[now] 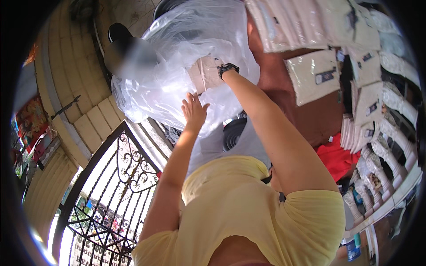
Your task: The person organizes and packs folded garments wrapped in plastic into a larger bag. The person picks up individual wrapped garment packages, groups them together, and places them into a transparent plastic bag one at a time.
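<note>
A large clear plastic bag [173, 88] lies spread open in front of me, with a folded beige garment pack [205, 74] in its mouth. My right hand [221, 71], below a black band on the wrist, reaches down at the pack's right edge. Its fingers are hidden, so I cannot tell its grip. Over the near side of the bag, just short of the pack, my left hand [194, 110] has its fingers spread and holds nothing.
Several beige garments in clear sleeves [313, 75] lie on a brown surface [321, 115] to the right, beside a white balustrade [386, 166]. Red cloth [339, 157] sits near them. A black iron gate [111, 195] stands at left. Dark round seats [235, 135] show near the bag.
</note>
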`<act>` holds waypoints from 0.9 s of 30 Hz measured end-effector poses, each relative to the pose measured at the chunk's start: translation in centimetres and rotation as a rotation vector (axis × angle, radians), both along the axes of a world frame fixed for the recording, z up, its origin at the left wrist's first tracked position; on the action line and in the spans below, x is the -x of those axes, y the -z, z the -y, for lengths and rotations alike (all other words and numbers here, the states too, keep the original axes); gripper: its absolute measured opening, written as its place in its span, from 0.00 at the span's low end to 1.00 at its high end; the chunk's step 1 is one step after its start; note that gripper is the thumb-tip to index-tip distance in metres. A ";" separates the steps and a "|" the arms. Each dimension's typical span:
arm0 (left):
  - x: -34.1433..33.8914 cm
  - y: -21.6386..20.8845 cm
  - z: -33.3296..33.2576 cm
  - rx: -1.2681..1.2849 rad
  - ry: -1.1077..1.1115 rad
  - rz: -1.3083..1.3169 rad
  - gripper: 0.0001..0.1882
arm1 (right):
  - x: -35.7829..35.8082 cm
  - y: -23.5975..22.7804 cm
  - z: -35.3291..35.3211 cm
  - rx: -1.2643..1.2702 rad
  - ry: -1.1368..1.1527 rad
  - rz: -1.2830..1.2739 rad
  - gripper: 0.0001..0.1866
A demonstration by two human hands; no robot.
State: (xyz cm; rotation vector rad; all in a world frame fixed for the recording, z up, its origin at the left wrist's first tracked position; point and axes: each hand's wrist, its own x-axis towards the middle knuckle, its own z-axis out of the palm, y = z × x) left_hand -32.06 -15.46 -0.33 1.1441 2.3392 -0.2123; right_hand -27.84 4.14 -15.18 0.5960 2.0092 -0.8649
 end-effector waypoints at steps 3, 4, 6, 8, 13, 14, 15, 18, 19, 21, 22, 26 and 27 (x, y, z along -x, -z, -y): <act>0.0 0.0 1.0 -0.176 -0.044 0.117 0.33 | 1.7 8.1 0.8 0.095 -0.016 0.281 0.21; -0.2 -0.1 1.3 -0.230 -0.053 0.128 0.32 | 1.9 10.5 1.3 0.136 -0.018 0.366 0.22; -0.8 0.1 1.8 -0.266 -0.093 0.128 0.32 | 1.7 14.1 2.3 0.158 0.039 0.450 0.23; -1.0 0.8 2.4 -0.320 -0.111 0.152 0.32 | 1.0 15.5 3.0 0.088 0.203 0.384 0.26; -0.2 1.5 1.3 -0.372 -0.152 0.232 0.32 | -1.7 18.1 1.0 -0.064 0.855 0.266 0.43; 0.1 1.6 1.0 -0.390 -0.166 0.239 0.32 | -1.5 18.2 1.0 -0.104 0.827 0.293 0.42; 0.4 1.7 0.8 -0.387 -0.159 0.244 0.32 | -1.5 18.2 0.9 -0.144 0.801 0.320 0.42; 0.9 2.2 -0.4 -0.404 -0.121 0.257 0.33 | -1.7 18.4 0.8 -0.135 0.758 0.407 0.31; 1.0 2.3 -0.7 -0.423 -0.112 0.256 0.33 | -1.7 18.5 0.3 -0.032 0.674 0.485 0.27; 1.0 2.4 -1.1 -0.429 -0.120 0.253 0.34 | -2.0 18.6 0.5 0.079 0.601 0.549 0.20; 0.8 2.2 -0.9 -0.416 -0.138 0.251 0.34 | -2.1 18.6 1.3 0.086 0.612 0.539 0.18; 0.4 2.3 -0.7 -0.374 -0.142 0.251 0.34 | -3.3 21.4 5.3 0.336 0.896 0.425 0.22; 0.3 2.4 -0.7 -0.364 -0.130 0.248 0.35 | -3.6 22.7 6.8 0.431 0.881 0.462 0.21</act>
